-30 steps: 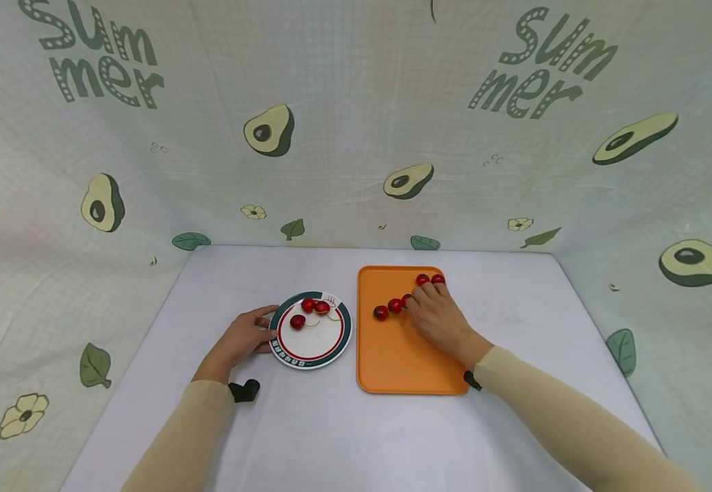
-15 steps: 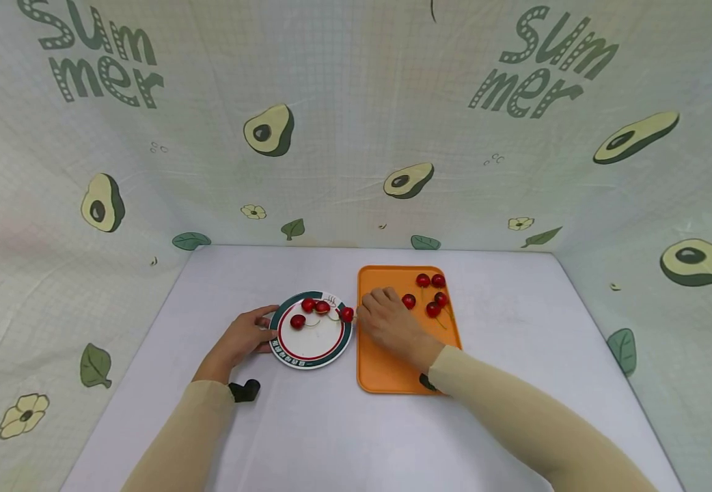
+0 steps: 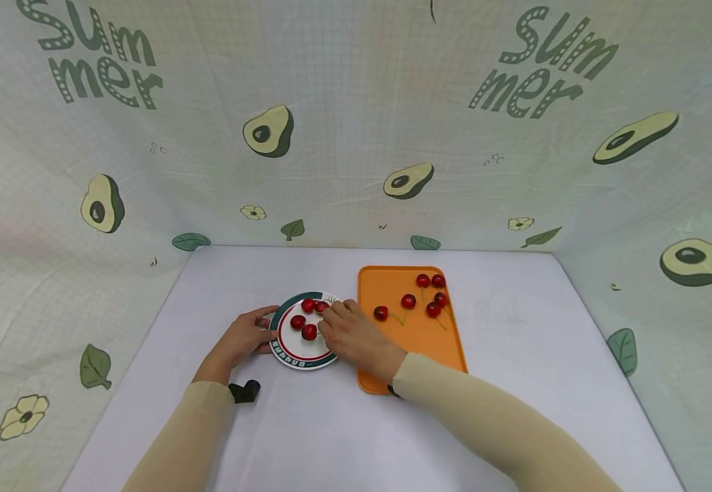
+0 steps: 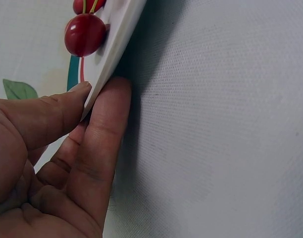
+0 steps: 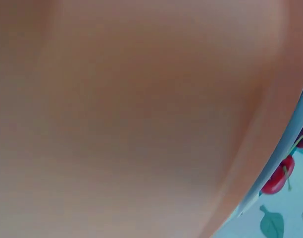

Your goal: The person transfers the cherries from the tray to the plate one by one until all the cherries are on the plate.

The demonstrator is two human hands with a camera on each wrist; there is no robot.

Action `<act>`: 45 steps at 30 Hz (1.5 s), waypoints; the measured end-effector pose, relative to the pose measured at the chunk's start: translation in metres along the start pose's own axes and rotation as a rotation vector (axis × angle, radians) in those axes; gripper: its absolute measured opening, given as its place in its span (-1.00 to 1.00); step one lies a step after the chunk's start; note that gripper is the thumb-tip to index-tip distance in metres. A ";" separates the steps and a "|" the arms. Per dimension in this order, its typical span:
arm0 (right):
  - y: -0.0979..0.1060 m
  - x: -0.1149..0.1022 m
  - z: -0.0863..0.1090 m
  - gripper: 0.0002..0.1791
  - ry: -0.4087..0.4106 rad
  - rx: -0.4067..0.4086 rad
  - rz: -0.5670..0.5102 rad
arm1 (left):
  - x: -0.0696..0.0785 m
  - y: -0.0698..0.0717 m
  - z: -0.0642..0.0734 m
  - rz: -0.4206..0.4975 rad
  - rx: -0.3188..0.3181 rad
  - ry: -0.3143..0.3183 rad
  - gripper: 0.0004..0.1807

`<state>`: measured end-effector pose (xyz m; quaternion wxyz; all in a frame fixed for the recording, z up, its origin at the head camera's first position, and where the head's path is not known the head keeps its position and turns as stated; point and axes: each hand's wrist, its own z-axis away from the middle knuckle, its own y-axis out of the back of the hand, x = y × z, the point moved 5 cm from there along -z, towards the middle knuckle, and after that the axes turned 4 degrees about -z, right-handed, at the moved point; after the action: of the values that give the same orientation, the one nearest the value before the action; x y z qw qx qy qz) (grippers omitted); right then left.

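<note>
Now that the right hand (image 3: 357, 339), apparently pinching a cherry (image 3: 309, 332), has reached the plate (image 3: 303, 350) the left hand (image 3: 242, 337) grips, we count 4 there, leaving 6 on the tray (image 3: 376, 285).

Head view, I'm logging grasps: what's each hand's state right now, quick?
Left hand: closed, holding the edge of the green-rimmed plate.
Right hand: fingers curled, apparently holding a cherry by its stem.

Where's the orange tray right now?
In the head view, the tray lies just right of the plate, its left edge partly hidden by the right hand.
</note>
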<state>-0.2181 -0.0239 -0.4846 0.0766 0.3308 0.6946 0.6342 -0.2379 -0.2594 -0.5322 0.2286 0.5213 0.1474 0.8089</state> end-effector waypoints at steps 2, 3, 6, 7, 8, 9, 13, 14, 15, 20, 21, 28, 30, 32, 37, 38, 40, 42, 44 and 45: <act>-0.001 -0.004 -0.004 -0.63 0.005 0.000 -0.003 | 0.000 0.000 0.000 0.001 0.000 -0.002 -0.27; -0.001 -0.005 -0.006 -0.62 0.007 0.001 0.000 | 0.000 0.000 0.000 0.004 -0.002 -0.003 -0.27; -0.001 -0.010 -0.011 -0.57 0.018 -0.001 0.001 | -0.001 -0.001 -0.001 0.013 -0.007 -0.008 -0.27; -0.001 -0.012 -0.013 -0.56 0.020 -0.004 0.002 | -0.002 -0.001 -0.001 0.017 -0.008 -0.008 -0.27; -0.001 -0.013 -0.014 -0.54 0.025 -0.005 0.009 | -0.002 -0.001 -0.002 0.018 -0.008 -0.008 -0.27; -0.001 -0.015 -0.016 -0.53 0.030 -0.007 0.016 | -0.002 -0.001 -0.002 0.019 -0.007 -0.007 -0.27; -0.003 -0.020 -0.021 -0.53 0.048 -0.020 0.021 | -0.003 0.000 -0.002 0.014 -0.006 -0.006 -0.28; -0.004 -0.021 -0.023 -0.52 0.051 -0.022 0.018 | -0.003 0.000 -0.002 0.014 -0.008 -0.008 -0.28; -0.005 -0.021 -0.024 -0.52 0.054 -0.024 0.014 | -0.003 0.000 -0.001 0.018 -0.009 -0.007 -0.29; -0.007 -0.024 -0.029 -0.49 0.058 -0.025 -0.007 | -0.003 0.001 0.000 0.032 -0.017 -0.007 -0.29; -0.007 -0.025 -0.030 -0.50 0.058 -0.025 -0.014 | -0.003 0.001 -0.001 0.035 -0.016 -0.005 -0.29; -0.008 -0.028 -0.036 -0.51 0.057 -0.030 -0.013 | -0.003 0.001 -0.002 0.025 -0.013 -0.016 -0.29; -0.009 -0.029 -0.037 -0.47 0.061 -0.032 0.002 | -0.002 0.001 -0.002 0.030 -0.014 -0.019 -0.29; -0.009 -0.030 -0.038 -0.43 0.060 -0.038 0.009 | -0.002 0.000 -0.002 0.038 -0.013 -0.020 -0.29; -0.010 -0.029 -0.037 -0.45 0.042 -0.057 -0.013 | 0.000 0.000 -0.001 0.034 -0.013 -0.031 -0.29; -0.009 -0.028 -0.036 -0.47 0.037 -0.060 -0.021 | 0.000 0.000 -0.001 0.032 -0.012 -0.031 -0.29; -0.007 -0.025 -0.035 -0.52 0.025 -0.062 -0.044 | 0.000 0.000 -0.001 0.023 -0.010 -0.028 -0.29; -0.004 -0.022 -0.034 -0.56 0.009 -0.060 -0.062 | 0.000 0.000 0.000 0.017 -0.009 -0.027 -0.29; -0.001 -0.017 -0.034 -0.56 -0.008 -0.044 -0.070 | -0.001 0.000 -0.001 0.014 -0.008 -0.023 -0.29; 0.002 -0.014 -0.033 -0.55 -0.016 -0.036 -0.074 | -0.001 0.000 -0.001 0.013 -0.009 -0.020 -0.29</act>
<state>-0.2245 -0.0593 -0.4812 0.1115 0.3085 0.6943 0.6406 -0.2380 -0.2601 -0.5335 0.2273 0.5293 0.1379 0.8057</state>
